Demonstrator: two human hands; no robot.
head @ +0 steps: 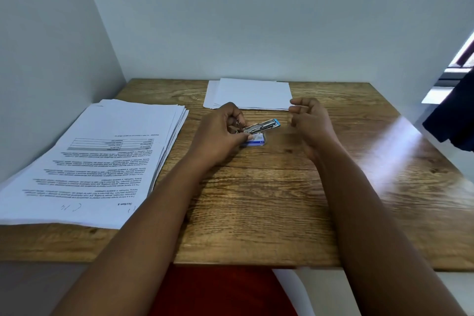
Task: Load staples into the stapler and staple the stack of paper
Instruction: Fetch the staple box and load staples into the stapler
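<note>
Bare table (256, 200) near the person; printed stack (102, 156) blocks left, blank sheets (252, 95) lie behind.

Wooden table (269, 200) with pronounced grain, set into a corner between two pale walls. A thick, slightly fanned stack of printed sheets (102, 156) lies at the left, overhanging the left edge. A thin pile of blank white sheets (252, 93) lies at the far edge. A small blue staple box (256, 141) rests near the centre.
</note>
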